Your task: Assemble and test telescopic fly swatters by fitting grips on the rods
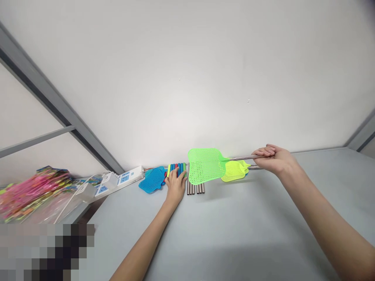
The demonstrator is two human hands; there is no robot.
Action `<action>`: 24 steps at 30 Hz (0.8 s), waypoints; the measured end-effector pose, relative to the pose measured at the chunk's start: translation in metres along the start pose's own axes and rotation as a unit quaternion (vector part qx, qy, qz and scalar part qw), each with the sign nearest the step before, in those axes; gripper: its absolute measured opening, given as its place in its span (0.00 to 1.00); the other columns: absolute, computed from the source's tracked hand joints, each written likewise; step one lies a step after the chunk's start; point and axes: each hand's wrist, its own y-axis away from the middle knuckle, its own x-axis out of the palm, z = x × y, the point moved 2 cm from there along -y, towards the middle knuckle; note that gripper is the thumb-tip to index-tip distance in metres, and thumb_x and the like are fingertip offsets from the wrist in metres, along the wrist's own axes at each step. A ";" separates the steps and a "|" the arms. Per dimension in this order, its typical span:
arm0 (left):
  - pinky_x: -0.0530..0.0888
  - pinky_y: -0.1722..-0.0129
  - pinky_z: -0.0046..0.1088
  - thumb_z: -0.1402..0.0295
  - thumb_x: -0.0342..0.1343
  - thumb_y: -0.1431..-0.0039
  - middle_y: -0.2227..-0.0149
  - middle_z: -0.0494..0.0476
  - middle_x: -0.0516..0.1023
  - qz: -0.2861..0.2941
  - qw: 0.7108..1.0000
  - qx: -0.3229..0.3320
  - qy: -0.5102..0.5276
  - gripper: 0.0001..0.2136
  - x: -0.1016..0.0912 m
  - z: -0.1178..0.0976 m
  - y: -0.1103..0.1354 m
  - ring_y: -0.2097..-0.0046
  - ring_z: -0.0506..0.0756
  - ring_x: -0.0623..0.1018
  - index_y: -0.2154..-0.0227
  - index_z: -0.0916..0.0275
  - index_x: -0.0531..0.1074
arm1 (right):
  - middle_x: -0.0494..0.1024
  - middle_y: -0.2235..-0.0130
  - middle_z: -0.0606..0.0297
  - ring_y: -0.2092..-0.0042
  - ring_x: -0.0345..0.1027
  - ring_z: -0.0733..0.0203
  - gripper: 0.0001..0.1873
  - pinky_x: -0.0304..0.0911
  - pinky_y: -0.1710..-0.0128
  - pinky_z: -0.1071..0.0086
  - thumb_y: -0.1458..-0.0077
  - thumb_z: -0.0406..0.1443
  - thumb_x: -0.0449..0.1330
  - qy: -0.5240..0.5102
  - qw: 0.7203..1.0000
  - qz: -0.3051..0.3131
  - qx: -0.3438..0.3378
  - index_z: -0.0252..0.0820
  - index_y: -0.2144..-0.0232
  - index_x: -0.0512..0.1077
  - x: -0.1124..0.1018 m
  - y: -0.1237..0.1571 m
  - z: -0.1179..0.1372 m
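My right hand (272, 157) is closed around the thin metal rod of a bright green fly swatter (205, 166), held above the table with its mesh head pointing left. Behind and partly below that head lies a yellow fly swatter (236, 171), its metal rod running right, under my hand. My left hand (175, 188) reaches onto a row of coloured handle grips (181, 167) in yellow, blue, red and green, fingers curled over them. Which grip it pinches is hidden. Just right of this hand stand out several short metal tubes (190, 189), side by side.
Blue swatter heads (152, 180) lie left of the grips. A white power strip (124, 178) with plugs and a cable sits along the table's left edge. Farther left is a heap of pink and yellow plastic-wrapped items (35, 191). A white wall (187, 78) rises behind the grey table (234, 230).
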 end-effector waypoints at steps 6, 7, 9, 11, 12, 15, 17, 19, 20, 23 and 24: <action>0.55 0.51 0.46 0.69 0.42 0.42 0.49 0.63 0.64 -0.007 1.000 -0.005 0.015 0.15 -0.005 -0.003 -0.002 0.47 0.61 0.60 0.55 0.58 0.68 | 0.43 0.89 0.78 0.89 0.39 0.72 0.15 0.45 0.90 0.78 0.50 0.24 0.40 0.016 1.000 0.011 -0.005 0.42 0.83 0.40 0.003 0.004 0.000; 0.55 0.51 0.46 0.69 0.41 0.42 0.50 0.64 0.64 -0.011 1.000 -0.007 0.018 0.15 -0.007 -0.004 -0.002 0.47 0.61 0.60 0.55 0.58 0.68 | 0.43 0.89 0.77 0.89 0.39 0.72 0.15 0.45 0.90 0.78 0.50 0.24 0.40 0.020 1.000 0.014 -0.005 0.42 0.83 0.39 0.004 0.004 -0.001; 0.55 0.51 0.46 0.70 0.40 0.42 0.53 0.64 0.67 -0.018 1.000 -0.010 0.024 0.16 -0.010 -0.005 -0.002 0.49 0.61 0.62 0.54 0.59 0.68 | 0.42 0.88 0.77 0.89 0.40 0.72 0.16 0.45 0.89 0.78 0.50 0.24 0.39 0.030 0.999 0.020 -0.008 0.41 0.82 0.39 0.004 0.004 -0.002; 0.56 0.52 0.46 0.71 0.40 0.42 0.59 0.63 0.70 -0.023 0.999 -0.010 0.032 0.16 -0.013 -0.006 -0.004 0.53 0.61 0.65 0.54 0.59 0.68 | 0.42 0.88 0.77 0.89 0.40 0.73 0.16 0.45 0.89 0.78 0.49 0.24 0.39 0.040 0.999 0.026 -0.011 0.41 0.82 0.38 0.004 0.003 -0.003; 0.57 0.53 0.45 0.72 0.40 0.43 0.62 0.61 0.71 -0.024 0.999 -0.010 0.037 0.16 -0.014 -0.007 -0.005 0.55 0.60 0.67 0.55 0.59 0.68 | 0.42 0.88 0.77 0.89 0.40 0.73 0.16 0.45 0.89 0.78 0.49 0.24 0.39 0.044 0.999 0.029 -0.011 0.41 0.82 0.38 0.004 0.003 -0.004; 0.57 0.52 0.45 0.73 0.40 0.44 0.68 0.59 0.72 -0.026 0.998 -0.005 0.056 0.16 -0.014 -0.007 -0.008 0.59 0.59 0.69 0.57 0.59 0.69 | 0.42 0.88 0.78 0.89 0.40 0.73 0.17 0.45 0.89 0.78 0.48 0.24 0.39 0.052 0.998 0.034 -0.009 0.41 0.82 0.37 0.004 0.003 -0.006; 0.56 0.51 0.46 0.73 0.40 0.44 0.67 0.58 0.73 -0.031 0.997 -0.003 0.072 0.15 -0.014 -0.006 -0.009 0.59 0.58 0.70 0.58 0.59 0.69 | 0.42 0.88 0.78 0.89 0.40 0.73 0.17 0.46 0.89 0.77 0.48 0.25 0.39 0.051 0.998 0.033 -0.006 0.41 0.82 0.37 0.004 0.003 -0.008; 0.54 0.51 0.47 0.73 0.40 0.43 0.66 0.57 0.74 -0.037 0.995 -0.004 0.089 0.15 -0.013 -0.005 -0.010 0.58 0.58 0.70 0.59 0.58 0.69 | 0.41 0.88 0.78 0.89 0.40 0.73 0.16 0.45 0.89 0.77 0.48 0.25 0.39 0.048 0.998 0.031 -0.002 0.41 0.82 0.37 0.003 0.003 -0.009; 0.54 0.51 0.48 0.73 0.39 0.43 0.66 0.56 0.74 -0.040 0.994 -0.005 0.097 0.15 -0.013 -0.004 -0.010 0.58 0.58 0.70 0.60 0.58 0.69 | 0.41 0.88 0.78 0.89 0.40 0.73 0.16 0.45 0.89 0.77 0.48 0.25 0.39 0.046 0.998 0.030 0.001 0.41 0.82 0.37 0.003 0.003 -0.010; 0.53 0.50 0.48 0.72 0.41 0.43 0.66 0.56 0.75 -0.043 0.991 0.000 0.124 0.12 -0.014 -0.003 -0.009 0.57 0.59 0.70 0.66 0.58 0.71 | 0.42 0.88 0.78 0.89 0.39 0.73 0.16 0.45 0.89 0.77 0.49 0.25 0.40 0.042 0.999 0.029 0.012 0.42 0.82 0.37 0.003 0.004 -0.013; 0.54 0.50 0.47 0.71 0.43 0.44 0.66 0.56 0.75 -0.042 0.990 0.004 0.134 0.11 -0.014 -0.003 -0.009 0.56 0.59 0.70 0.67 0.59 0.71 | 0.42 0.88 0.78 0.89 0.39 0.73 0.16 0.45 0.89 0.77 0.49 0.25 0.40 0.041 0.999 0.030 0.015 0.42 0.82 0.38 0.003 0.004 -0.014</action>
